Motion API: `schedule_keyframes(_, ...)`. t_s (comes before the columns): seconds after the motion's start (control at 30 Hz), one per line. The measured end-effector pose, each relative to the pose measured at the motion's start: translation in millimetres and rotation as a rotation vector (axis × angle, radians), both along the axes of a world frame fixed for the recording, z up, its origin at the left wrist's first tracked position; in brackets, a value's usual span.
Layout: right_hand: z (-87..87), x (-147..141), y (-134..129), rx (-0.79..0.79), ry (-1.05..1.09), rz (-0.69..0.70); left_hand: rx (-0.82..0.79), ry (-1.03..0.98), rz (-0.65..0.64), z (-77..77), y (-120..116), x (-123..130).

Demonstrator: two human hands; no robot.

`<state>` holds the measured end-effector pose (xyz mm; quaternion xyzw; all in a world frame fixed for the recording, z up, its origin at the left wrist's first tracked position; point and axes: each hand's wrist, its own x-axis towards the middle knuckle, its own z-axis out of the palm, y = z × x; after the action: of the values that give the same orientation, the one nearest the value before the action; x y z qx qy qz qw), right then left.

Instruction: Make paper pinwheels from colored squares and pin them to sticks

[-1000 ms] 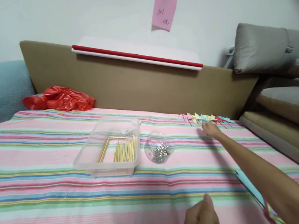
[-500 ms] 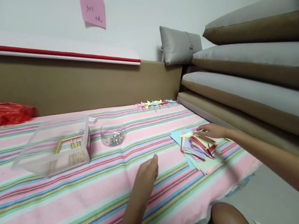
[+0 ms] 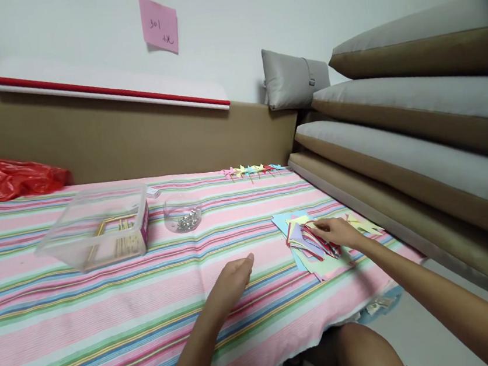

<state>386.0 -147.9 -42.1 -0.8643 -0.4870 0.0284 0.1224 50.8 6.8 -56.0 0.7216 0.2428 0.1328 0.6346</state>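
My right hand (image 3: 336, 232) is at a fanned stack of coloured paper (image 3: 302, 240), its fingertips pinched on the upper papers near the curled edges. Purple, red, yellow and pale green show in the stack, which lies on larger light-blue and green sheets (image 3: 300, 260). My left hand (image 3: 232, 279) hovers over the striped cloth, left of the papers. Its thumb points forward and nothing shows in it; the other fingers are partly hidden behind the thumb side.
A clear plastic bin (image 3: 95, 235) holding thin golden sticks (image 3: 125, 237) stands at left. Beside it is a round clear tub (image 3: 183, 214) of small metal pieces. Several paper pinwheels (image 3: 250, 171) lie at the back. Stacked cushions (image 3: 398, 148) border the right side.
My right hand has come down and closer onto the paper stack, its fingers now on the papers. My left hand stays nearly in place. The view has shifted slightly.
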Motion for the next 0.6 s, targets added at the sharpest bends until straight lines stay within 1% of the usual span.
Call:
schedule_keyframes(0.13, 0.7, 6, -1, -0.038, 0.045, 0.034, -0.005, -0.005, -0.004, -1.5, 2, 1)
schedule_keyframes(0.33, -6.9, 16, 0, -0.043, 0.022, -0.027, 0.014, -0.017, -0.015, -1.7, -1, 1)
schedule_keyframes(0.43, -8.5, 19, 1, -0.057, 0.025, -0.022, 0.009, -0.016, -0.019, -1.7, -2, 2)
schedule_keyframes(0.53, -1.2, 18, 0, -0.073, 0.026, 0.002, -0.009, -0.02, -0.02, -2.0, -3, 3)
schedule_keyframes(0.6, 9.8, 16, -2, -0.05, 0.008, 0.003, -0.018, -0.026, -0.014, -2.0, -2, 3)
